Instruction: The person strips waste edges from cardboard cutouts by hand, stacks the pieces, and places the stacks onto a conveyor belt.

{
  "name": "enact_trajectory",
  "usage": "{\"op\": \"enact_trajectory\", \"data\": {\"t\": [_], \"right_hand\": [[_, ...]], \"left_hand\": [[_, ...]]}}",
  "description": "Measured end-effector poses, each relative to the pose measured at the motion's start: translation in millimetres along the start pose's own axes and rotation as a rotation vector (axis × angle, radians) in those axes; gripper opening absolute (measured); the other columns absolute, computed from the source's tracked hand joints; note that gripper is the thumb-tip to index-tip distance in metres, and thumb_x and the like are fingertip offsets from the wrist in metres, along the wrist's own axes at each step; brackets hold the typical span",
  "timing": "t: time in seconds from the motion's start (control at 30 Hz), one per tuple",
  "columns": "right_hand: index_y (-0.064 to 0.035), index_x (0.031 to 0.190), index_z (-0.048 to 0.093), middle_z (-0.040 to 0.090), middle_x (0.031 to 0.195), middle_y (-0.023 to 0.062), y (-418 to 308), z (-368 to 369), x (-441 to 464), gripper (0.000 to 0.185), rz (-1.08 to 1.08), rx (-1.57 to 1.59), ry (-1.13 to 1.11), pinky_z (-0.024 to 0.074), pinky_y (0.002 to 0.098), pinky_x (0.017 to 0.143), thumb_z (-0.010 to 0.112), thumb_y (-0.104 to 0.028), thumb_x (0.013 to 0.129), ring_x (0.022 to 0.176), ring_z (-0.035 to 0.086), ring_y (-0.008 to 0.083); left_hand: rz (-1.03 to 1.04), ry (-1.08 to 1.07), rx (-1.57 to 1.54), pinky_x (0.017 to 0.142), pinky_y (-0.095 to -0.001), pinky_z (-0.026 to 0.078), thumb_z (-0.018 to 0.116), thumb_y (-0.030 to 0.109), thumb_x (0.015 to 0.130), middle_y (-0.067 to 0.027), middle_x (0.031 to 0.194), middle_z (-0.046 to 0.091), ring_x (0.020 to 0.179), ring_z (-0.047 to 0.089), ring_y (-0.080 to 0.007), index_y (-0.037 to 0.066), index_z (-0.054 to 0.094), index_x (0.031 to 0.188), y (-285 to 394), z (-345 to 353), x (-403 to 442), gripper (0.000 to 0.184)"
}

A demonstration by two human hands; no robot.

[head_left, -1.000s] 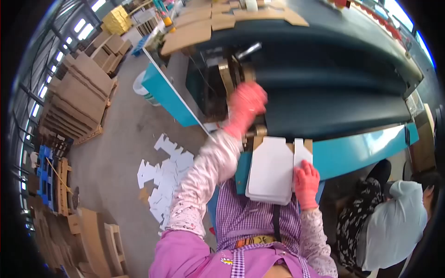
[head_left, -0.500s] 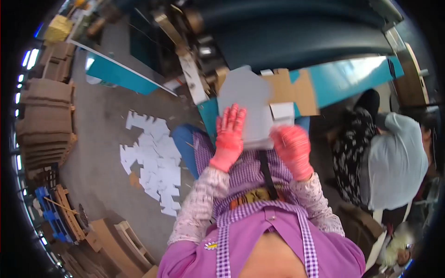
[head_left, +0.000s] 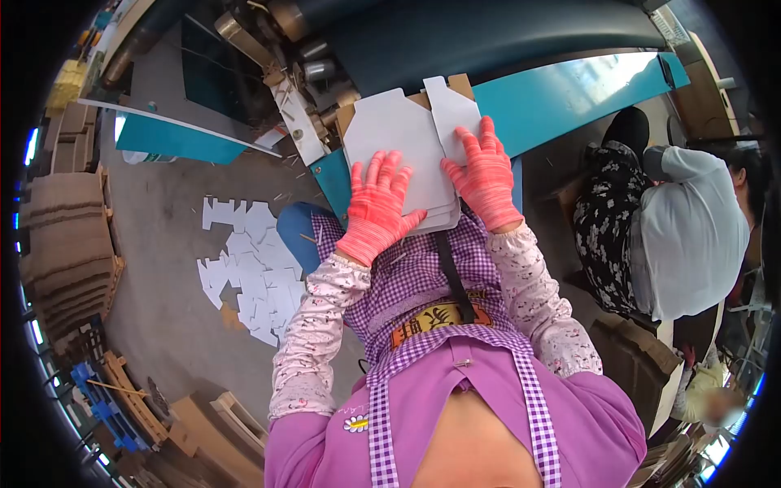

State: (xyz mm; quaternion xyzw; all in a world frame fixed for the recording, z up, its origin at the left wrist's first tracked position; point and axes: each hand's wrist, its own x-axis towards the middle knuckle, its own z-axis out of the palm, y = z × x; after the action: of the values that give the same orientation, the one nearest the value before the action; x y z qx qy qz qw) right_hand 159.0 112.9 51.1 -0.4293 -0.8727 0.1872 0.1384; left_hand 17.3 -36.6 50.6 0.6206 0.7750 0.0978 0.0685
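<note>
Both hands wear red gloves. My left hand (head_left: pixel 378 207) lies flat, fingers spread, on the lower left of a stack of white cardboard sheets (head_left: pixel 399 138) at the front edge of the machine. My right hand (head_left: pixel 486 179) rests with its fingers apart on the lower part of a narrower white piece (head_left: pixel 450 112) at the stack's right. Brown cardboard (head_left: pixel 461 86) shows behind the white pieces. The stack's lower edge reaches over my checked apron (head_left: pixel 399 276).
A teal panel (head_left: pixel 569 98) runs right from the stack, below a dark roller (head_left: pixel 488 41). White scraps (head_left: pixel 256 268) lie on the floor at left. A seated person (head_left: pixel 691 228) is at the right. Stacked brown cardboard (head_left: pixel 65 244) stands far left.
My left hand has come back from the machine parts onto the stack. My right hand has settled on the narrow white piece, which now lies beside the stack over the brown cardboard. The view has tilted down.
</note>
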Motion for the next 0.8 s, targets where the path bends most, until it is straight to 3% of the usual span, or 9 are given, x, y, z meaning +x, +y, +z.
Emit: {"op": "enact_trajectory", "data": {"t": [0.2,0.3,0.4,0.5,0.6,0.7,0.73,0.8], "right_hand": [[-0.0138,0.132,0.057,0.032,0.152,0.0244,-6,-5,3,0.058,0.024,-0.079,-0.041,0.0401,0.0430,0.104,0.072,-0.033,0.080,0.130,0.044,0.0379],[-0.0142,0.133,0.056,0.033,0.151,0.0243,0,0,0,0.058,-0.023,-0.067,0.007,0.0402,0.0429,0.104,0.072,-0.033,0.080,0.130,0.044,0.0377],[-0.0152,0.133,0.056,0.033,0.151,0.0257,9,1,2,0.061,-0.042,-0.053,-0.024,0.0363,0.0447,0.106,0.072,-0.035,0.078,0.132,0.042,0.0385],[-0.0151,0.133,0.055,0.036,0.149,0.0254,18,0,6,0.062,-0.035,0.005,-0.086,0.0354,0.0454,0.107,0.072,-0.038,0.078,0.132,0.042,0.0378],[-0.0164,0.134,0.053,0.038,0.147,0.0250,23,-14,18,0.064,0.063,0.293,-0.257,0.0331,0.0462,0.108,0.072,-0.039,0.078,0.134,0.041,0.0373],[-0.0163,0.131,0.055,0.043,0.144,0.0225,15,-8,11,0.060,-0.023,-0.007,-0.118,0.0321,0.0482,0.108,0.072,-0.040,0.078,0.133,0.041,0.0377],[-0.0160,0.126,0.056,0.046,0.141,0.0206,14,-1,6,0.052,-0.089,-0.112,0.000,0.0317,0.0513,0.107,0.070,-0.034,0.080,0.130,0.042,0.0381],[-0.0159,0.121,0.057,0.049,0.138,0.0173,18,4,-3,0.044,-0.242,-0.106,0.103,0.0323,0.0527,0.105,0.068,-0.030,0.081,0.129,0.044,0.0358]], "left_hand": [[0.045,0.110,-0.002,0.115,-0.0507,0.018,0.069,0.053,0.075,-0.0119,0.148,0.039,0.140,0.031,-0.0302,0.011,0.050,0.137,3,0,1,0.078],[0.005,0.015,-0.157,0.115,-0.0469,0.021,0.065,0.047,0.082,-0.0081,0.148,0.042,0.139,0.034,-0.0277,0.012,0.049,0.138,1,-17,20,0.068],[0.219,0.223,-0.048,0.115,-0.0443,0.022,0.059,0.039,0.089,-0.0031,0.148,0.043,0.137,0.036,-0.0260,0.015,0.049,0.139,-8,16,54,0.057],[0.230,0.199,-0.023,0.115,-0.0451,0.021,0.053,0.032,0.093,-0.0007,0.150,0.041,0.138,0.035,-0.0253,0.016,0.049,0.140,-1,27,59,0.050],[0.232,0.171,0.014,0.116,-0.0461,0.020,0.051,0.032,0.094,-0.0003,0.150,0.040,0.139,0.033,-0.0247,0.017,0.048,0.141,0,25,60,0.050],[0.216,0.194,-0.016,0.116,-0.0472,0.020,0.050,0.032,0.094,-0.0005,0.151,0.040,0.139,0.032,-0.0246,0.017,0.046,0.142,-1,27,58,0.050],[0.216,0.210,-0.007,0.116,-0.0477,0.021,0.050,0.032,0.094,-0.0015,0.150,0.040,0.139,0.034,-0.0252,0.017,0.045,0.142,0,30,58,0.051],[0.234,0.187,0.054,0.115,-0.0482,0.023,0.050,0.032,0.094,-0.0031,0.150,0.041,0.137,0.035,-0.0258,0.016,0.045,0.142,4,33,56,0.050]]}}
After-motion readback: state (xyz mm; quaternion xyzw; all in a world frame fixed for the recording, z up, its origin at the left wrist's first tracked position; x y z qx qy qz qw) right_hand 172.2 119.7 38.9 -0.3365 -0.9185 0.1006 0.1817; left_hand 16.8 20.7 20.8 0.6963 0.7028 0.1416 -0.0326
